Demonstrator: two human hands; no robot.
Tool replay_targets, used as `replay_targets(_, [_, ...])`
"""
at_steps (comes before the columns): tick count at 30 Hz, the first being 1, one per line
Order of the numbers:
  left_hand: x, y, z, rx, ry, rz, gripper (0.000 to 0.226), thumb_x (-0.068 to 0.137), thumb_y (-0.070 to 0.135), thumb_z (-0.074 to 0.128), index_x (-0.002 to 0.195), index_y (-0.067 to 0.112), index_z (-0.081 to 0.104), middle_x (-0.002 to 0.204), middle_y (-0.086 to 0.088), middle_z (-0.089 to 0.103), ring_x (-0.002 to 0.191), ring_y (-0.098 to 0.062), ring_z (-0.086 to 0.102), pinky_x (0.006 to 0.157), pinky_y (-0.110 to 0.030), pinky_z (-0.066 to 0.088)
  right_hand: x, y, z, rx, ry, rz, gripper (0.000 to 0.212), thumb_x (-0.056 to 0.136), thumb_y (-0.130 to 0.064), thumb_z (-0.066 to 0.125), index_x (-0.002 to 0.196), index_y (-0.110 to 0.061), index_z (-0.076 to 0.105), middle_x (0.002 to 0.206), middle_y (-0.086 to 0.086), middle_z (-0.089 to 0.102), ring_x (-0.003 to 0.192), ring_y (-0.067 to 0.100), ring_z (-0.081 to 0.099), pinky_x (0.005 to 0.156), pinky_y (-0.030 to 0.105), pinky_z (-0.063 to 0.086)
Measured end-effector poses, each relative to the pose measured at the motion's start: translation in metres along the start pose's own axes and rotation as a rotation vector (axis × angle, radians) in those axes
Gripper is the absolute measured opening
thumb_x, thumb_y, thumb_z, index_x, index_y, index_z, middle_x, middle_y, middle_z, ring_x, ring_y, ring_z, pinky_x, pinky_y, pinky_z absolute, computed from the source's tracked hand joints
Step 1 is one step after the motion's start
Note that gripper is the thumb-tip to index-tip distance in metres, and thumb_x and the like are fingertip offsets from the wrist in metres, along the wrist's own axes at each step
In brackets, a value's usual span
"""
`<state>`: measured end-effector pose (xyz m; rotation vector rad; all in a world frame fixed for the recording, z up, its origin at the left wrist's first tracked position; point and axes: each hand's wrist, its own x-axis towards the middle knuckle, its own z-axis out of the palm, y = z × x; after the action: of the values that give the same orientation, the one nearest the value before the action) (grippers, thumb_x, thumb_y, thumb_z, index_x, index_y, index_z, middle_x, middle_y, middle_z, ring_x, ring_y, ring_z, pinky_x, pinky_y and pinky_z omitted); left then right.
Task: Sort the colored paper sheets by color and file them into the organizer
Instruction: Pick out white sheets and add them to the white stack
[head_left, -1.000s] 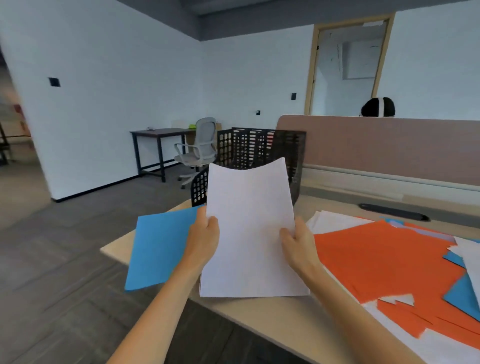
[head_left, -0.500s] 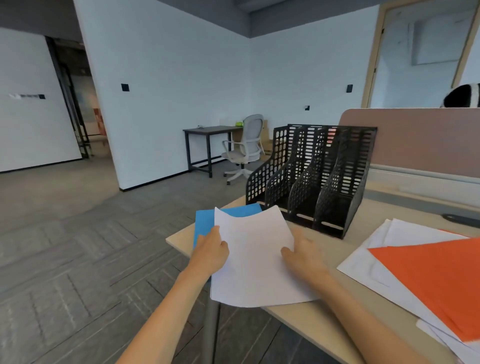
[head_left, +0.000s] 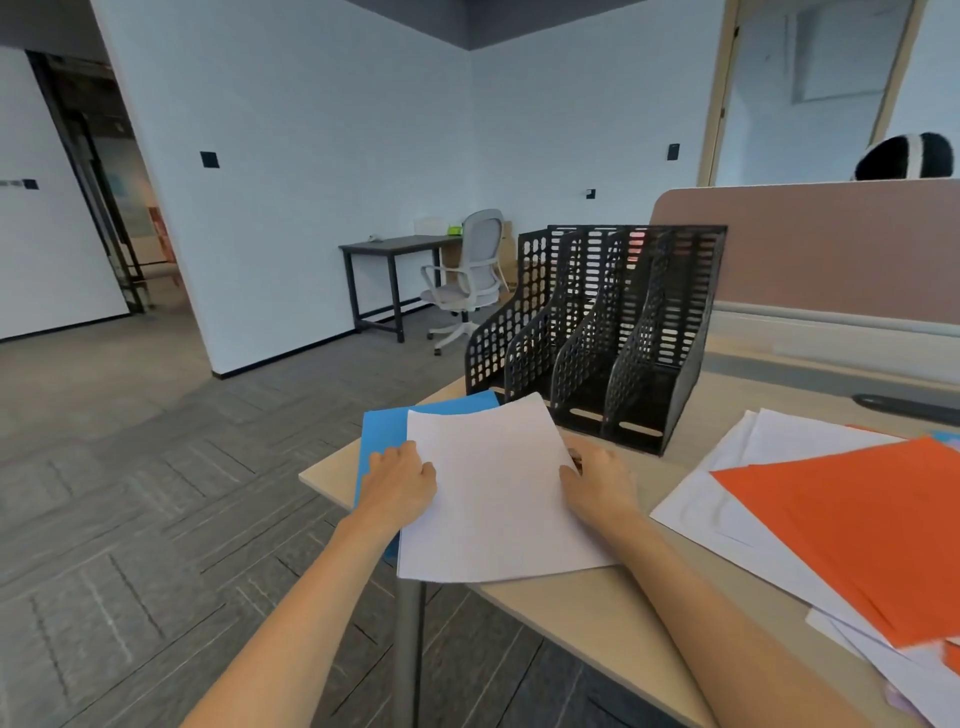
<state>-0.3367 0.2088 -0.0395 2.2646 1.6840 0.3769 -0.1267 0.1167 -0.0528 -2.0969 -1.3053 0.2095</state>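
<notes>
A stack of white sheets (head_left: 493, 493) lies flat at the desk's left corner, partly over a blue sheet (head_left: 382, 434). My left hand (head_left: 397, 480) grips the stack's left edge. My right hand (head_left: 597, 480) holds its right edge, fingers curled on it. Just behind stands the black mesh organizer (head_left: 613, 332) with several upright slots, which look empty. To the right lies a loose pile with orange sheets (head_left: 852, 525) on top of white sheets (head_left: 727, 499).
The beige desk (head_left: 597, 613) ends right at the papers; its left edge and a metal leg drop to grey carpet. A brown divider panel (head_left: 831, 249) runs along the back. A dark table and white chair (head_left: 467, 280) stand far off by the wall.
The white stack was held upright in front of the organizer; both hands have lowered it flat onto the desk over the blue sheet. My view has swung left.
</notes>
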Motion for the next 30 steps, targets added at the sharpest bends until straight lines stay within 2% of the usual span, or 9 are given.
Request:
replay_targets(3, [-0.004, 0.004, -0.002, 0.060, -0.062, -0.031, 0.044, 0.103, 0.035, 0.027, 0.141, 0.013, 0.033, 0.149, -0.013, 0.030, 0.134, -0.030, 0.026, 0.105, -0.042, 0.030, -0.004, -0.001, -0.004, -0.010, 0.040, -0.024, 0.042, 0.094, -0.022, 0.049, 0.136, -0.023, 0.051, 0.121, 0.011, 0.063, 0.120, 0.033, 0.049, 0.100, 0.044, 0.042])
replay_targets(6, [-0.013, 0.016, 0.000, -0.002, -0.038, 0.027, 0.052, 0.104, 0.035, 0.029, 0.150, 0.013, 0.026, 0.161, -0.010, 0.013, 0.146, -0.029, 0.011, 0.115, -0.043, 0.020, -0.009, -0.001, -0.009, 0.029, 0.075, -0.039, 0.043, 0.092, -0.010, 0.045, 0.134, -0.016, 0.051, 0.124, 0.013, 0.061, 0.122, 0.035, 0.045, 0.096, 0.046, 0.043])
replay_targets(10, [-0.027, 0.062, 0.002, -0.271, -0.053, 0.191, 0.044, 0.104, 0.032, 0.034, 0.144, 0.015, 0.041, 0.153, -0.005, 0.036, 0.141, -0.022, 0.027, 0.113, -0.036, 0.024, -0.017, 0.004, -0.026, 0.176, 0.129, -0.049, 0.049, 0.090, -0.003, 0.044, 0.137, -0.016, 0.052, 0.135, 0.007, 0.056, 0.130, 0.028, 0.042, 0.104, 0.039, 0.039])
replay_targets(14, [-0.048, 0.131, 0.014, -0.495, -0.056, 0.363, 0.037, 0.105, 0.031, 0.035, 0.137, 0.019, 0.050, 0.139, 0.001, 0.051, 0.121, -0.013, 0.046, 0.097, -0.028, 0.036, -0.029, 0.031, -0.074, 0.105, 0.258, -0.108, 0.049, 0.087, 0.001, 0.044, 0.131, -0.016, 0.058, 0.129, 0.007, 0.062, 0.123, 0.027, 0.051, 0.101, 0.039, 0.044])
replay_targets(17, [-0.064, 0.188, 0.038, -0.567, -0.098, 0.478, 0.037, 0.105, 0.033, 0.033, 0.134, 0.020, 0.052, 0.127, 0.004, 0.054, 0.117, -0.012, 0.048, 0.090, -0.026, 0.034, -0.045, 0.073, -0.117, 0.038, 0.324, -0.068, 0.045, 0.088, -0.004, 0.047, 0.128, -0.019, 0.060, 0.129, 0.004, 0.061, 0.121, 0.025, 0.051, 0.098, 0.040, 0.045])
replay_targets(19, [-0.074, 0.227, 0.059, -0.585, -0.140, 0.545, 0.035, 0.104, 0.031, 0.035, 0.132, 0.019, 0.054, 0.123, 0.003, 0.055, 0.117, -0.014, 0.050, 0.090, -0.025, 0.034, -0.059, 0.106, -0.145, -0.001, 0.364, -0.015, 0.043, 0.087, -0.006, 0.048, 0.126, -0.020, 0.062, 0.128, 0.005, 0.061, 0.119, 0.026, 0.052, 0.098, 0.040, 0.044])
replay_targets(23, [-0.095, 0.304, 0.101, -0.568, -0.234, 0.736, 0.033, 0.103, 0.022, 0.042, 0.129, 0.011, 0.057, 0.133, -0.003, 0.058, 0.124, -0.016, 0.051, 0.091, -0.015, 0.031, -0.091, 0.172, -0.195, -0.092, 0.437, 0.120, 0.039, 0.087, -0.009, 0.051, 0.121, -0.020, 0.064, 0.123, 0.005, 0.063, 0.114, 0.028, 0.053, 0.096, 0.036, 0.041])
replay_targets(26, [-0.114, 0.361, 0.129, -0.556, -0.326, 0.863, 0.032, 0.102, 0.022, 0.044, 0.130, 0.010, 0.056, 0.134, -0.004, 0.058, 0.126, -0.017, 0.050, 0.103, -0.022, 0.034, -0.115, 0.217, -0.227, -0.086, 0.484, 0.230, 0.035, 0.087, -0.010, 0.054, 0.119, -0.020, 0.065, 0.120, 0.004, 0.065, 0.113, 0.024, 0.056, 0.095, 0.033, 0.042])
replay_targets(30, [-0.143, 0.424, 0.156, -0.570, -0.456, 0.923, 0.033, 0.102, 0.020, 0.042, 0.131, 0.013, 0.055, 0.136, -0.004, 0.057, 0.127, -0.018, 0.050, 0.106, -0.030, 0.038, -0.142, 0.264, -0.271, -0.039, 0.564, 0.365, 0.032, 0.090, -0.010, 0.052, 0.118, -0.019, 0.066, 0.123, -0.002, 0.063, 0.110, 0.016, 0.058, 0.088, 0.025, 0.041])
